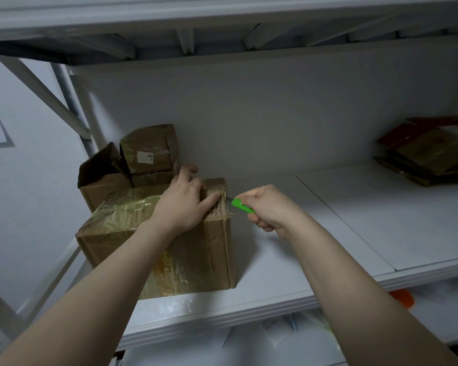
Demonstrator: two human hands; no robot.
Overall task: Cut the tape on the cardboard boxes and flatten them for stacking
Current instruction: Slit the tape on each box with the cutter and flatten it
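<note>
A brown cardboard box [191, 262] wrapped in clear tape stands on the white shelf [288, 260], left of centre. My left hand [181, 203] rests on its top near the right edge, fingers spread and pressing down. My right hand [271, 210] grips a green utility knife [241, 206] just right of the box. The short blade touches the frayed tape at the box's upper right edge.
Behind the taped box sit an open brown box [101, 178] and a smaller taped box [150, 149] with a white label. Flattened cardboard [431, 151] is stacked at the far right of the shelf. A metal upright [72, 101] frames the left side; another shelf hangs overhead.
</note>
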